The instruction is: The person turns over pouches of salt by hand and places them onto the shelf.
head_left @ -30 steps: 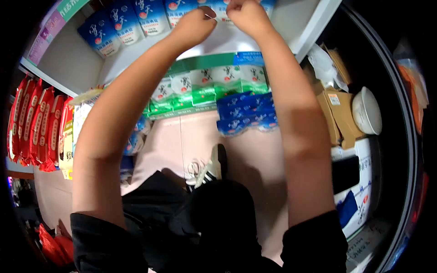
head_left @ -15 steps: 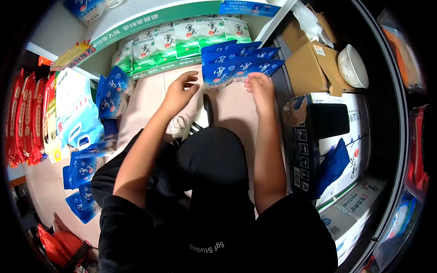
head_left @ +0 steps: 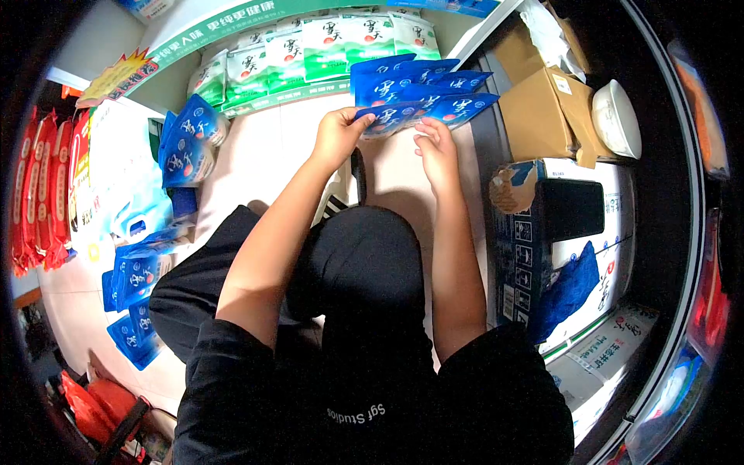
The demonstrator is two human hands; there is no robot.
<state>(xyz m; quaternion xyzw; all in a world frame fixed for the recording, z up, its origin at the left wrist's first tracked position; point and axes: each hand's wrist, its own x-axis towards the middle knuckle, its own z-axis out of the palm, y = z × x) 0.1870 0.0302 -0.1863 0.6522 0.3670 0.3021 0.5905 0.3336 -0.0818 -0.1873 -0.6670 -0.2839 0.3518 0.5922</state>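
Note:
Several blue bags (head_left: 465,107) stand in rows on the floor, before a shelf of green-and-white bags (head_left: 324,46). My left hand (head_left: 339,138) pinches the top left corner of the front-left blue bag (head_left: 391,116) between thumb and fingers. Beside that bag's right side is my right hand (head_left: 436,147), its fingers curled but apart, with nothing seen in it; its fingertips are near the bag's face, and whether they touch is unclear.
More blue bags (head_left: 190,143) stand at the left, with others (head_left: 136,279) lower down. Red packets (head_left: 43,190) line the far left. To the right are a cardboard box (head_left: 542,116), a white bowl (head_left: 616,120) and a white carton (head_left: 616,209) bearing a black phone-like object (head_left: 575,209).
From the upper shelf both hands came down to the floor bags. Since the middle frame my left hand has moved right and up and taken hold of a blue bag's corner.

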